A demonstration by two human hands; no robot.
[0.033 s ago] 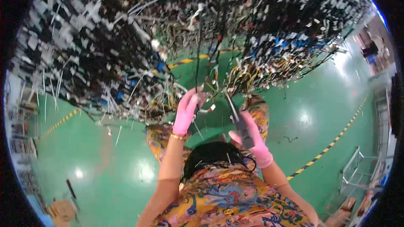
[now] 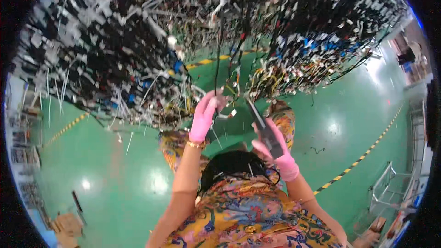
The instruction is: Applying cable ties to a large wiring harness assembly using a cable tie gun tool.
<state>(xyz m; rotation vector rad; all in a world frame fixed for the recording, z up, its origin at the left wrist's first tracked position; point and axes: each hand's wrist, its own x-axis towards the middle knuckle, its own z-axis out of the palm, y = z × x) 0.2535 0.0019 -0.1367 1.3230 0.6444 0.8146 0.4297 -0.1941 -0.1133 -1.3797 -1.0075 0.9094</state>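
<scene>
My left hand, in a pink glove, has its fingers closed round a thin black cable that hangs from above. Several short wires with a white connector at one end stick out beside those fingers. My right hand, gloved in pink too, is wrapped round a dark hand tool with a long narrow nose; its exact kind cannot be made out. The tool's tip points up and left, toward loose wires below the hanging bundle, a short way from my left fingers. Whether the tip touches a wire cannot be told.
Dense masses of cables with white tags and connectors hang at left and right. Yellow-black tape marks the green floor. A metal frame stands at right, cardboard lies at lower left.
The tool's nose has shifted slightly, its handle a little more to the right. My left hand stays almost in place at the cable.
</scene>
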